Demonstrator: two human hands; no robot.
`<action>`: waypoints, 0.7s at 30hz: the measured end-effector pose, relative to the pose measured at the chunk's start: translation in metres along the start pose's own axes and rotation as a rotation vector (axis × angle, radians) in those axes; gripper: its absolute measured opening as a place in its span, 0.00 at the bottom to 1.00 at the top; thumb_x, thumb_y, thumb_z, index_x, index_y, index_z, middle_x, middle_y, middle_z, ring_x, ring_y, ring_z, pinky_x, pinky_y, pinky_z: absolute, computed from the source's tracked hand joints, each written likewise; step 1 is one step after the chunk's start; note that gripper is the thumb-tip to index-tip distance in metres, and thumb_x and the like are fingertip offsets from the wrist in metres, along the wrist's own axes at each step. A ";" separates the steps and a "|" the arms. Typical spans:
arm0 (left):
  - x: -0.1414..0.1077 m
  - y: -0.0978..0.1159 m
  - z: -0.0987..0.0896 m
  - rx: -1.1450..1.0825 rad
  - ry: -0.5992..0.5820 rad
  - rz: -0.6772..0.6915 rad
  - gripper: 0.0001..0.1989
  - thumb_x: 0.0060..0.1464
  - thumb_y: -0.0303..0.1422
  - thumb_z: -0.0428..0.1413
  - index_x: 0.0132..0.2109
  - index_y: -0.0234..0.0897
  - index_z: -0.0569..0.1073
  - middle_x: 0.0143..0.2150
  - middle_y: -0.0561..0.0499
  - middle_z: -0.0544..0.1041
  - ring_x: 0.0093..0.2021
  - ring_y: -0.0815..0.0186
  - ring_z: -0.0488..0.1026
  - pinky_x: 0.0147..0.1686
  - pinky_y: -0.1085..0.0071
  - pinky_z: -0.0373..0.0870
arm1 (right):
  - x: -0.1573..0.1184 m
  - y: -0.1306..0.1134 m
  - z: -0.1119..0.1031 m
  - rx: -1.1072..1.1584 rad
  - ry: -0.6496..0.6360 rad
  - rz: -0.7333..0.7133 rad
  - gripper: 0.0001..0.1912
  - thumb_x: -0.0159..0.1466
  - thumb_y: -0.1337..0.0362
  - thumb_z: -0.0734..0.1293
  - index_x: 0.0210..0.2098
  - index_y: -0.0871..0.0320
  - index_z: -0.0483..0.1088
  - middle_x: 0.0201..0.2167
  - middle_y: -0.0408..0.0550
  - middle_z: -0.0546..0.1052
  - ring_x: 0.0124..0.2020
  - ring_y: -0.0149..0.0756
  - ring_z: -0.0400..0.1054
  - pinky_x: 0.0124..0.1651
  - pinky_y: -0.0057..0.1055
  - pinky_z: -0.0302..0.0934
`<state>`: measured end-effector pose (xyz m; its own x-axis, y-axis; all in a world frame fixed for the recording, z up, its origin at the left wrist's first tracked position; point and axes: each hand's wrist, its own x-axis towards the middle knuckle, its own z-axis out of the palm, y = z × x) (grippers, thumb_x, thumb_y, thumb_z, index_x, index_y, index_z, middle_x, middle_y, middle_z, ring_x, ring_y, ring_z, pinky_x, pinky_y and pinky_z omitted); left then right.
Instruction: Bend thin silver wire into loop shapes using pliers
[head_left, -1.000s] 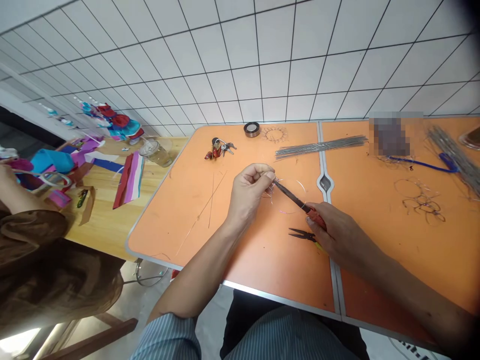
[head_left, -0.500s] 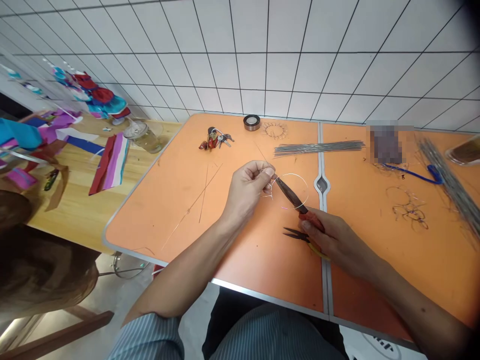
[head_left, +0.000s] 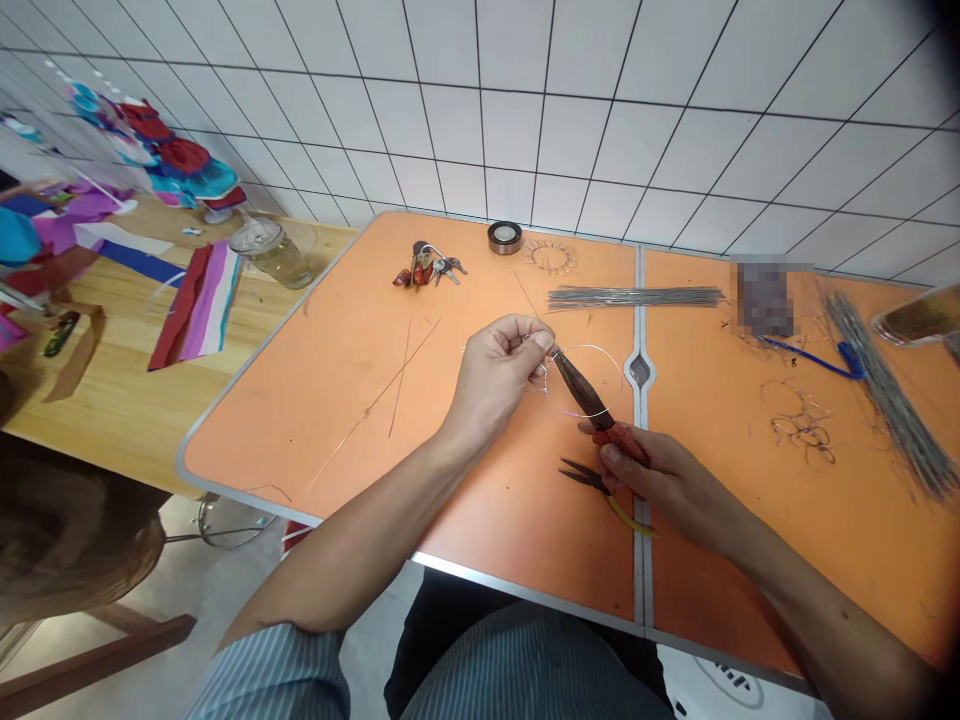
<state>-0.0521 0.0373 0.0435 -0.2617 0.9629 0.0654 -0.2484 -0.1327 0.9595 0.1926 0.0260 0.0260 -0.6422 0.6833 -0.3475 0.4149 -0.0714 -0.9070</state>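
My left hand [head_left: 501, 372] is closed in a pinch on a thin silvery wire [head_left: 616, 362], which curves out in a loop to the right. Small twisted bits of the wire hang just below my fingertips. In my right hand [head_left: 651, 462] is a pair of long-nosed pliers [head_left: 583, 388] with red handles, gripped round the handles. The plier tips meet the wire right at my left fingertips; the exact contact is too small to make out. A second pair of pliers [head_left: 589, 475], dark-jawed with yellow handles, lies on the table under my right hand.
On the orange table [head_left: 465, 520] lie a bundle of straight wires [head_left: 637, 297], a roll of tape [head_left: 505, 237], a wire ring [head_left: 551, 256], keys [head_left: 450, 268] and tangled wire [head_left: 806, 435]. More wires [head_left: 892, 395] lie at right. A lidded glass jar [head_left: 274, 252] stands left on a wooden table.
My view has shifted slightly. The pliers stay at my left fingertips, and my right hand has turned a little around their handles. The left hand keeps its pinch.
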 end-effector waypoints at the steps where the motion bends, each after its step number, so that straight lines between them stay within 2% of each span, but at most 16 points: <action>1: 0.000 0.000 0.000 -0.003 0.001 0.002 0.08 0.56 0.35 0.67 0.33 0.36 0.79 0.28 0.53 0.76 0.25 0.73 0.69 0.27 0.75 0.68 | 0.000 -0.001 0.000 0.031 -0.013 0.003 0.23 0.77 0.41 0.63 0.50 0.56 0.69 0.34 0.43 0.66 0.35 0.36 0.61 0.37 0.36 0.55; 7: -0.001 0.001 0.001 -0.010 0.015 -0.006 0.08 0.57 0.34 0.67 0.33 0.36 0.78 0.28 0.54 0.76 0.25 0.74 0.68 0.27 0.76 0.67 | -0.002 -0.004 0.000 0.123 -0.026 0.042 0.25 0.76 0.41 0.66 0.54 0.57 0.70 0.33 0.43 0.67 0.33 0.35 0.62 0.34 0.35 0.55; 12: -0.003 0.002 0.002 -0.009 0.018 -0.008 0.08 0.57 0.34 0.67 0.34 0.36 0.78 0.28 0.53 0.76 0.25 0.74 0.69 0.27 0.75 0.68 | -0.002 -0.004 -0.001 0.080 -0.025 0.045 0.24 0.75 0.39 0.65 0.44 0.56 0.70 0.31 0.42 0.67 0.32 0.34 0.61 0.35 0.35 0.57; 15: -0.002 0.002 0.002 -0.011 0.022 -0.012 0.07 0.57 0.34 0.67 0.34 0.36 0.78 0.28 0.54 0.76 0.25 0.73 0.69 0.27 0.75 0.68 | -0.002 -0.004 0.000 0.044 -0.019 0.059 0.24 0.76 0.40 0.64 0.46 0.56 0.70 0.31 0.41 0.66 0.32 0.34 0.61 0.35 0.35 0.55; 17: -0.002 0.001 0.001 -0.019 0.025 -0.009 0.07 0.58 0.34 0.67 0.34 0.36 0.78 0.28 0.53 0.77 0.25 0.73 0.69 0.27 0.75 0.68 | -0.002 -0.005 0.001 -0.009 0.006 0.046 0.22 0.77 0.41 0.63 0.45 0.55 0.68 0.31 0.40 0.64 0.32 0.35 0.59 0.35 0.35 0.54; 21: 0.000 0.002 0.000 -0.036 0.032 0.013 0.08 0.58 0.35 0.68 0.35 0.36 0.79 0.31 0.52 0.80 0.25 0.74 0.69 0.27 0.76 0.68 | 0.000 -0.009 0.004 -0.254 0.127 -0.027 0.20 0.79 0.47 0.60 0.35 0.53 0.62 0.29 0.40 0.60 0.31 0.35 0.55 0.35 0.35 0.50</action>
<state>-0.0525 0.0371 0.0451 -0.2953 0.9529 0.0688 -0.2784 -0.1547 0.9479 0.1868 0.0239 0.0330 -0.5757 0.7693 -0.2769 0.5574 0.1215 -0.8213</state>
